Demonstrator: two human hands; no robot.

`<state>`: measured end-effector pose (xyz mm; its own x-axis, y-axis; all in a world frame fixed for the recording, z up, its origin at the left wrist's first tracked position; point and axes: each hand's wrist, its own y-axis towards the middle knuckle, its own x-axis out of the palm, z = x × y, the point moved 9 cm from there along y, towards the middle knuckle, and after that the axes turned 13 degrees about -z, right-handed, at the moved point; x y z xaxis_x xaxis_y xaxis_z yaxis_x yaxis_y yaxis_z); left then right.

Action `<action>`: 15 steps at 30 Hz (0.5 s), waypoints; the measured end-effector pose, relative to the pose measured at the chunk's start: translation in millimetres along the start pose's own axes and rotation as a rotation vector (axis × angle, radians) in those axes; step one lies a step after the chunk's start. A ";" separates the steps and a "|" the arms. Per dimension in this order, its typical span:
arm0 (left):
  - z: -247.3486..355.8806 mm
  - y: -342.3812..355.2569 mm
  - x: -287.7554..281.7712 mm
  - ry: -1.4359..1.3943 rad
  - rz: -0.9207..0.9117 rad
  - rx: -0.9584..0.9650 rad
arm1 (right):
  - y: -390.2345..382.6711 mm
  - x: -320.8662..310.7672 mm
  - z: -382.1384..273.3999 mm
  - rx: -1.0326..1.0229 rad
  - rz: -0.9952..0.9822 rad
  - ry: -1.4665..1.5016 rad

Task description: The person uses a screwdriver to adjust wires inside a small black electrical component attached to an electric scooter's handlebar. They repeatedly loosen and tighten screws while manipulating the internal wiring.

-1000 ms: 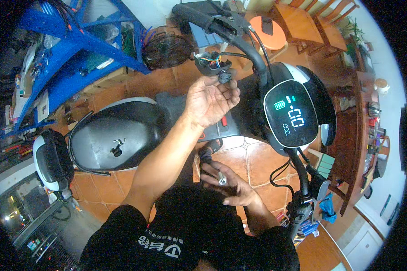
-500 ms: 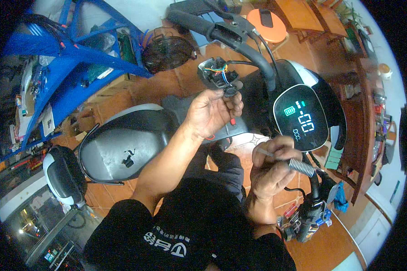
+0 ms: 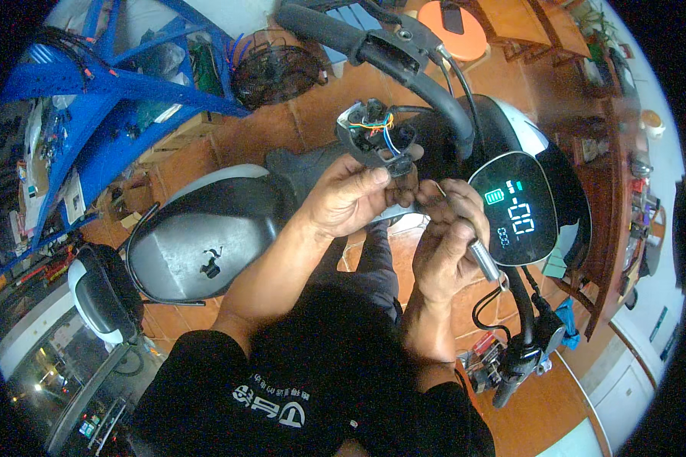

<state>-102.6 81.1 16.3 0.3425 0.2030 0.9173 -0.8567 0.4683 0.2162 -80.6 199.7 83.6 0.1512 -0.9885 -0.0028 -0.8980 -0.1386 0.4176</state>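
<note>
My left hand (image 3: 352,199) is closed around the lower edge of an opened handlebar switch housing (image 3: 362,141), whose colored wires show. A cable runs from the housing toward the scooter handlebar (image 3: 427,95). Close beside it, my right hand (image 3: 453,251) grips a slim tool (image 3: 483,259) with a ribbed silver end. The thin tip points toward the housing's lower edge; whether it touches is too small to tell. Just right of that hand, the scooter's lit dashboard display (image 3: 514,217) shows green and white symbols.
On the scooter seat (image 3: 206,236) lies a small black part (image 3: 212,263). The other handlebar grip (image 3: 507,388) is at the lower right. A blue metal rack (image 3: 122,99) stands at the left, near a black fan (image 3: 278,75). An orange round stool (image 3: 453,34) is at the back.
My right hand has moved left and up with the slim tool, bringing its tip near the switch housing. My left hand keeps its hold on the housing. The view has shifted slightly.
</note>
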 end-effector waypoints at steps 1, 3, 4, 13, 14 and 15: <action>0.1 -0.1 -0.3 0.021 0.012 -0.005 | -0.4 0.8 3.3 0.033 -0.011 -0.017; 1.7 -0.5 -0.4 0.060 0.056 0.005 | -4.3 -0.3 12.0 0.098 0.048 0.072; 2.7 -1.1 0.7 0.079 0.086 0.020 | -3.6 -0.8 12.6 0.109 0.066 0.089; 5.3 -0.9 3.2 0.061 0.056 0.032 | 9.4 5.5 4.5 0.041 0.044 0.046; 5.6 -1.5 2.6 0.066 0.057 0.030 | 10.5 7.0 3.7 0.035 0.024 0.030; 5.5 -3.3 0.1 0.078 0.073 0.017 | 13.3 9.5 1.7 0.032 0.004 0.007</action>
<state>-101.9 74.9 17.5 0.3073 0.3032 0.9020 -0.8866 0.4356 0.1556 -91.8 188.4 87.5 0.1501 -0.9886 0.0055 -0.9114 -0.1363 0.3882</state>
